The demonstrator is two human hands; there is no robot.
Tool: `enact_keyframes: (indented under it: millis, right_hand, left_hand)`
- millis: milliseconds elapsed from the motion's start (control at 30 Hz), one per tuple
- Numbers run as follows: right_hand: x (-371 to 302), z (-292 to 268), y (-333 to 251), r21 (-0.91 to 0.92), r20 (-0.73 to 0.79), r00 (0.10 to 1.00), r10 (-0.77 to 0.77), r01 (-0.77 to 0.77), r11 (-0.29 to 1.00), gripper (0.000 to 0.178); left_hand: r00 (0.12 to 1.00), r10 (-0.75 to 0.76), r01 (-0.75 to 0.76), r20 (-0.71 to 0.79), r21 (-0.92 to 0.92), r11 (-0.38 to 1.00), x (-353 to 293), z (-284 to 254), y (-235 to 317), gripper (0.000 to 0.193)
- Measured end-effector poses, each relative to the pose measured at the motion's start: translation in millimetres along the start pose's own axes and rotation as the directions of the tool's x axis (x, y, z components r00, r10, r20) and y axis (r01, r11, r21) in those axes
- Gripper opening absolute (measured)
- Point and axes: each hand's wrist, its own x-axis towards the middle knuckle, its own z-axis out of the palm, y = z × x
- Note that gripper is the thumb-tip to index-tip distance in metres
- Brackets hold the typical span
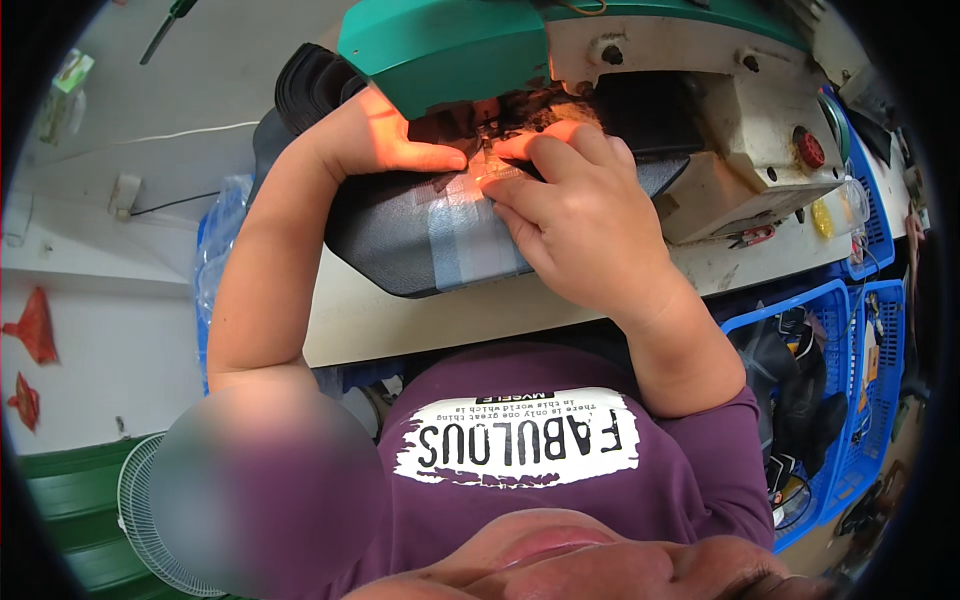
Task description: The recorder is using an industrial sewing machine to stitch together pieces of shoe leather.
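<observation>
Under the teal head of a sewing machine (450, 50) lies a black leather-like piece (385, 230) with a pale blue-grey striped band. My left hand (375, 140) rests on its left part, thumb stretched flat toward the lit needle area; its other fingers are hidden behind the machine head. From the right, my right hand (580, 195) has its fingers bent and pressed together on the piece's edge, close by the needle area. The fingertips of this hand sit in orange light. The needle itself is hard to make out.
Stacked black pieces (310, 90) stand behind my left wrist. Under the machine's right end lie small red-handled snips (752, 236), near a jar with yellow contents (840, 210). Blue baskets (840, 300) at the right hold dark pieces. A green bench (80, 500) stands lower left.
</observation>
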Motion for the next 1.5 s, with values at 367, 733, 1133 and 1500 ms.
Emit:
enact_keyframes:
  millis: [367, 733, 1133, 1500]
  right_hand:
    - [2, -3, -1, 0.029, 0.049, 0.998, 0.025, -0.026, 0.999, 0.01]
    - [7, -7, -5, 0.049, 0.02, 1.0, -0.005, 0.004, 0.999, 0.016]
    - [-23, -2, -45, 0.497, -0.218, 0.941, -0.257, 0.334, 0.801, 0.055]
    - [-60, 20, -71, 0.907, 0.388, 0.92, -0.055, -0.392, -0.153, 0.048]
  left_hand:
    - [0.95, -0.217, 0.152, 0.225, 0.274, 0.95, 12, -51, -29, 0.062]
    - [0.939, -0.284, 0.276, -0.194, -0.064, 0.959, -127, -12, 4, 0.053]
    - [0.469, -0.024, -0.618, -0.883, -0.347, 0.706, -264, -25, 106, 0.059]
    - [0.731, 0.156, -0.681, -0.665, -0.694, 0.232, -185, -10, 162, 0.051]
